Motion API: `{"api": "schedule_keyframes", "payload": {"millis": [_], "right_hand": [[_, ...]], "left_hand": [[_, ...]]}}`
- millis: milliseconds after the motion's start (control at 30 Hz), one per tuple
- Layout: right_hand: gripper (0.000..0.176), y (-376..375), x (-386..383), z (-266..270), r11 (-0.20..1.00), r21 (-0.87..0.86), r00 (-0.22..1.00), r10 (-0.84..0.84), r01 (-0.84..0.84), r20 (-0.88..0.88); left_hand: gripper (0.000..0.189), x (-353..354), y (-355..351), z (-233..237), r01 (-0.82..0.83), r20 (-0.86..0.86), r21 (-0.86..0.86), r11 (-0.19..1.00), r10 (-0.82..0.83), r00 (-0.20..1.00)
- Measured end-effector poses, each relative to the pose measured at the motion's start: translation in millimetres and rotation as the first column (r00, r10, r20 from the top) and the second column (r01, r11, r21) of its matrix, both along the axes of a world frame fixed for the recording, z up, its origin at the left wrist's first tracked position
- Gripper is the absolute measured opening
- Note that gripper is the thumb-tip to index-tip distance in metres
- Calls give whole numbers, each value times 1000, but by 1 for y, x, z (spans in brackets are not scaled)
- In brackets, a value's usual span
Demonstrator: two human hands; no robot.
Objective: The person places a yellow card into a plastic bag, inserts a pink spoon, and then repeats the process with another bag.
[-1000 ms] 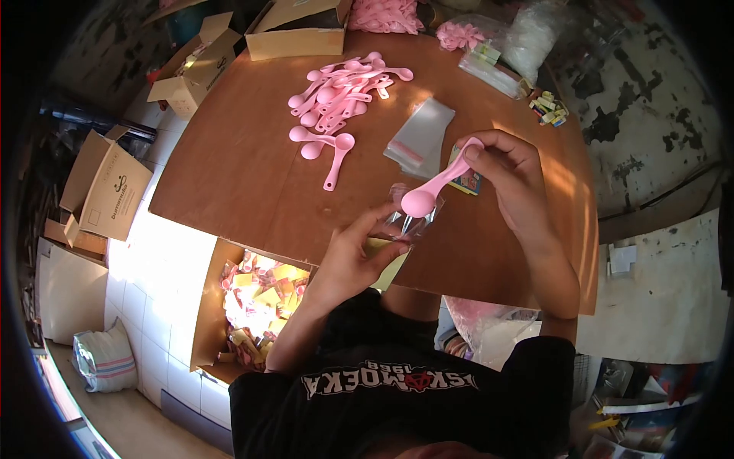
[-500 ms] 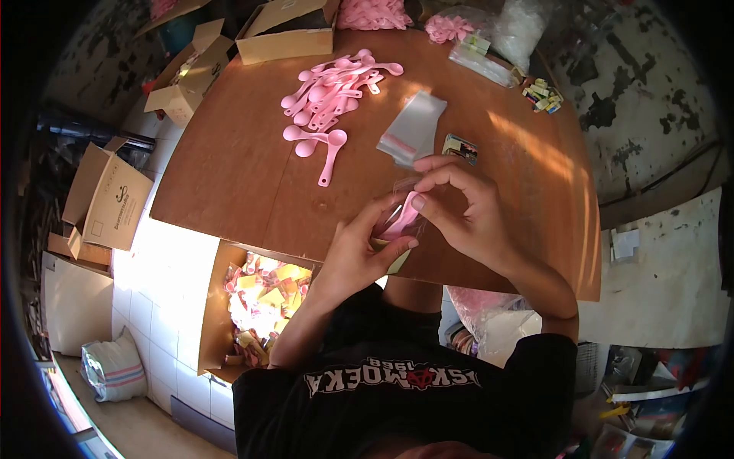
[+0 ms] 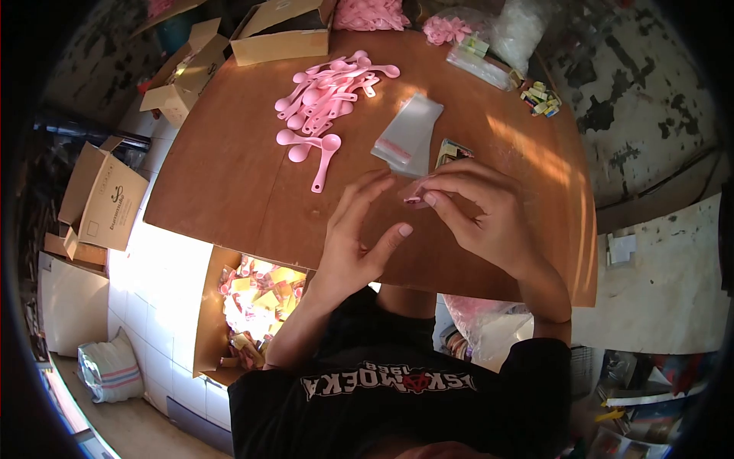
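Note:
My right hand (image 3: 489,210) pinches a small packet (image 3: 415,193) between thumb and fingertips, a pink plastic spoon in a clear bag, seen nearly end-on. To its left, my left hand (image 3: 355,229) is open, thumb and fingers apart, with nothing in it. Just beyond the hands lies a stack of clear plastic bags (image 3: 409,134) on the wooden table (image 3: 229,168). A small stack of printed cards (image 3: 454,151) sits behind my right fingers, partly hidden by them. Farther left is a pile of pink spoons (image 3: 325,92), with a few loose spoons (image 3: 327,161) at its near side.
A carton of filled packets (image 3: 264,298) stands below the table's front edge at left. Along the back are an open cardboard box (image 3: 281,34), pink spoons in a bag (image 3: 372,14) and clear plastic wrap (image 3: 520,34). Several small yellow-green pieces (image 3: 541,99) lie at right.
My left hand has let go of the bagged spoon and opened, moving slightly away. My right hand keeps the packet, now turned nearly end-on.

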State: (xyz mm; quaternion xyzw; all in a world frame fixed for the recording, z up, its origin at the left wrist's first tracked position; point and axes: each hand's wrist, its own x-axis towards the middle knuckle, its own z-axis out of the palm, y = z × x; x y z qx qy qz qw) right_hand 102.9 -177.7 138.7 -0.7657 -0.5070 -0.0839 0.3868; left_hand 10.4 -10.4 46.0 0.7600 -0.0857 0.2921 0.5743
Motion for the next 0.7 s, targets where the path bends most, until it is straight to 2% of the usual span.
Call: {"api": "schedule_keyframes", "payload": {"millis": [100, 167, 267, 333, 367, 400, 433, 467, 567, 600, 667, 700], "right_hand": [[13, 0, -8, 0, 999, 0, 993, 50, -50, -105], [13, -2, -12, 1, 999, -1, 987, 47, -48, -151], [13, -5, -16, 2, 999, -10, 976, 28, -31, -218], [16, -8, -14, -4, 998, -55, 1000, 6, -5, 9], [16, -7, -14, -4, 998, -55, 1000, 6, -6, 8], [18, -5, -15, -4, 999, -51, 994, 11, -5, 113], [20, -4, -15, -3, 999, -46, 976, 14, -4, 218], [20, -5, -14, -4, 999, -44, 976, 12, -3, 217], [16, -8, -13, -8, 995, -96, 948, 30, 1, 318], [16, -9, -15, -6, 993, -119, 942, 28, 13, 335], [16, -11, -17, -5, 990, -138, 934, 16, 36, 356], [15, -13, -18, -5, 983, -175, 924, 9, 63, 382]], "left_hand": [[46, 3, -6, 6, -12, 33, -17, 1000, 12, 999], [29, -1, -11, 1, 147, -116, -368, 918, -203, 972], [22, -1, -18, 3, 158, -65, -399, 903, -200, 978], [23, -6, -19, 8, 135, -104, -354, 926, -182, 978], [23, -8, -20, 9, 130, -166, -354, 926, -199, 966], [24, -9, -21, 10, 125, -228, -353, 927, -214, 950], [23, -10, -22, 13, 102, -214, -269, 958, -162, 963], [23, -11, -22, 14, 102, -215, -267, 958, -163, 963], [25, -15, -21, 16, 60, -240, 44, 997, -48, 969], [25, -16, -20, 17, 65, -240, 46, 997, -52, 969], [24, -14, -21, 18, 14, -126, 211, 977, 13, 992], [24, -14, -21, 17, 25, -125, 212, 977, 2, 992]]}}
